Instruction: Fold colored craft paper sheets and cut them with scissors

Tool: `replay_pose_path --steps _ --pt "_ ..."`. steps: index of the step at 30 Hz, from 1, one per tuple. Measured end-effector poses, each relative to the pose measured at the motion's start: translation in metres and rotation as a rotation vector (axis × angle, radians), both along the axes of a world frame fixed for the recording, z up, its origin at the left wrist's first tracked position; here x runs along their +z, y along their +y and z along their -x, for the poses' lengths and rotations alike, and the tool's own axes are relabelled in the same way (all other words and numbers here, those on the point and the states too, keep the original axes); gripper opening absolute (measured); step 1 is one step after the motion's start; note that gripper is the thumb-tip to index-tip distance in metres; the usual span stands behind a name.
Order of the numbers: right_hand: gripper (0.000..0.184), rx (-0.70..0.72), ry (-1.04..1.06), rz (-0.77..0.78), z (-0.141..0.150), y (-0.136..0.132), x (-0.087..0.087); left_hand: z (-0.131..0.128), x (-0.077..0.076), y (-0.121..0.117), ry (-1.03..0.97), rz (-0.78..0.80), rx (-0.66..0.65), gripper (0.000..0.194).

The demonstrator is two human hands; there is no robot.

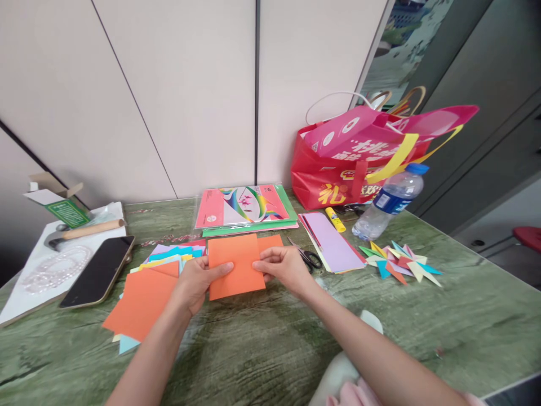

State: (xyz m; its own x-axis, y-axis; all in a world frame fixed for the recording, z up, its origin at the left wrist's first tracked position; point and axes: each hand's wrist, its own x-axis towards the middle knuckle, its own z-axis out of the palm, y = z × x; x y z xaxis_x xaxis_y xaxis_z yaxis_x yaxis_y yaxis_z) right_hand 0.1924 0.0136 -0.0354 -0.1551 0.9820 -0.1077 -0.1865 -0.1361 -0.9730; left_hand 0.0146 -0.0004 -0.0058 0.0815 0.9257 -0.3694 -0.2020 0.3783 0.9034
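Orange sheet (pixel 236 270) held over mid-table (pixel 236 349); left hand (pixel 195 282) and right hand (pixel 289 269) both pinching it, thumbs in front, fingers behind. One scissors (pixel 311 259), one phone (pixel 99 273). Containers: one capped bottle (pixel 391 200), one red bag (pixel 316 175), one open box (pixel 67 213); box interior hidden.

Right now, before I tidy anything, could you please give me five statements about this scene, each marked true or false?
1. The left hand and right hand both hold orange paper. True.
2. The scissors rest inside the red bag. False: the scissors lie on the table.
3. The plastic bottle has a blue cap. True.
4. The smartphone is lit up. False: the smartphone's face is dark.
5. The glue stick is yellow. True.
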Motion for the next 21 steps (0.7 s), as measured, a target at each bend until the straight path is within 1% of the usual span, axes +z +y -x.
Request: replay_pose_path --steps 4,7,9,15,21 --pt "0.032 0.043 0.027 0.007 -0.0003 -0.0011 0.0019 0.0024 -0.0013 0.0011 0.011 -0.013 0.022 0.036" --pt "0.035 0.113 0.011 0.057 -0.0017 -0.0024 0.0043 0.0050 -0.0020 0.0020 0.014 -0.032 0.029 0.034" --pt "0.036 0.135 -0.005 0.086 -0.0023 -0.0032 0.0059 0.0058 -0.0020 0.0022 0.011 -0.038 0.032 0.035" --pt "0.030 0.141 -0.012 0.092 -0.0021 -0.0042 0.0082 0.0054 -0.0027 0.0023 0.006 -0.036 0.040 0.038" --pt "0.029 0.129 -0.018 0.081 -0.0014 -0.0042 0.0094 0.0050 -0.0034 0.0027 -0.004 -0.043 0.043 0.038"
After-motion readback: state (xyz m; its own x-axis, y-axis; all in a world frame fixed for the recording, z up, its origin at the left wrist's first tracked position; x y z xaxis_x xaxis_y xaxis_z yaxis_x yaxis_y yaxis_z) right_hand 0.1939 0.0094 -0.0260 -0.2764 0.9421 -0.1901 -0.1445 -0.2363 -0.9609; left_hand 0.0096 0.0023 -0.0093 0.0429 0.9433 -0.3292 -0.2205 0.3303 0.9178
